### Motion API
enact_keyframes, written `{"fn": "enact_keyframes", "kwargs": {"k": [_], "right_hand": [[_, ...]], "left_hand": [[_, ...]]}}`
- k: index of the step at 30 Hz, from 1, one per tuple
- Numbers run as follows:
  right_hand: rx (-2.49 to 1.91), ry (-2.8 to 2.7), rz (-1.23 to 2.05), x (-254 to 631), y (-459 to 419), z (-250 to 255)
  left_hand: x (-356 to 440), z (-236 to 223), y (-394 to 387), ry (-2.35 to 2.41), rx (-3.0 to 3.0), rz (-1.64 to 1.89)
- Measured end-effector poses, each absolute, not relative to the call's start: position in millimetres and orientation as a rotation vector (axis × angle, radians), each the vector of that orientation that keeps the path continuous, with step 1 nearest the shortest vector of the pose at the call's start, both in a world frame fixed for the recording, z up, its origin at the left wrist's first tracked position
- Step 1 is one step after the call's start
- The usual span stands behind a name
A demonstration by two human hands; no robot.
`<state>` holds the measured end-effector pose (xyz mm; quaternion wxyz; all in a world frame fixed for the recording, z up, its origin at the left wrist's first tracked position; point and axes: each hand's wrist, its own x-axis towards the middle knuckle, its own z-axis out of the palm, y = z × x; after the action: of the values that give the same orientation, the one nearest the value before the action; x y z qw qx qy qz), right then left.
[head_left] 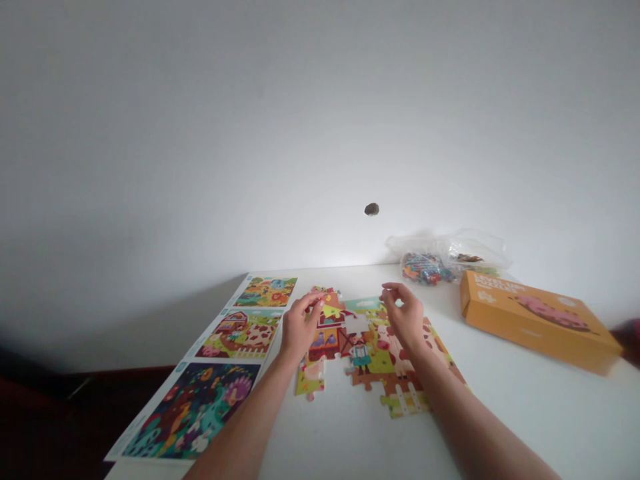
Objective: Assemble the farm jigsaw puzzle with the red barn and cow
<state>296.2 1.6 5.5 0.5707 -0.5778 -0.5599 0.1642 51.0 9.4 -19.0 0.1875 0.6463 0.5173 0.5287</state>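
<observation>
A partly joined farm jigsaw puzzle (pixel 373 360) lies on the white table, showing a farmer, spotted cows, a barn and a fence. Gaps show in it near the top middle and along the lower left. My left hand (pixel 299 327) is over its upper left side, with thumb and index finger closed at the edge of a yellow-green puzzle piece (pixel 332 307). My right hand (pixel 405 317) hovers above the cow part at the upper right. Its fingers are curved and apart, with nothing visible between them. My right forearm covers part of the puzzle's right side.
On the left lies a sheet (pixel 217 360) with three printed pictures, the middle one a farm. Clear plastic bags (pixel 425 267) of puzzle pieces rest at the back against the wall. An orange puzzle box (pixel 537 323) with a pig picture stands at right.
</observation>
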Motion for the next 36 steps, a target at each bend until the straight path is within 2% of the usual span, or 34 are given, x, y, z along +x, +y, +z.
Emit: {"fn": "enact_keyframes", "kwargs": {"k": [12, 17, 21, 24, 30, 36], "right_hand": [[-1.294, -1.403, 0.544, 291.2, -1.2, 8.5], [-1.092, -1.718, 0.904, 279.5, -4.8, 5.0], [-0.988, -1.692, 1.106, 271.8, -4.7, -2.9], [-0.997, -1.547, 1.073, 275.5, -0.8, -3.4], [-1.205, -1.309, 0.761, 296.1, 10.2, 2.1], [-1.119, -1.155, 0.946, 293.3, 9.7, 2.3]], "left_hand": [[59.2, -12.2, 2.6, 1.324, 1.805, 1.344], [65.2, -11.8, -1.3, 1.244, 1.776, 1.265], [65.7, -10.5, -3.0, 1.219, 1.761, 1.255], [64.9, -8.5, -3.6, 1.198, 1.767, 1.258], [66.8, -9.9, -4.3, 1.187, 1.826, 1.19], [69.0, -8.9, -5.7, 1.2, 1.89, 1.142]]}}
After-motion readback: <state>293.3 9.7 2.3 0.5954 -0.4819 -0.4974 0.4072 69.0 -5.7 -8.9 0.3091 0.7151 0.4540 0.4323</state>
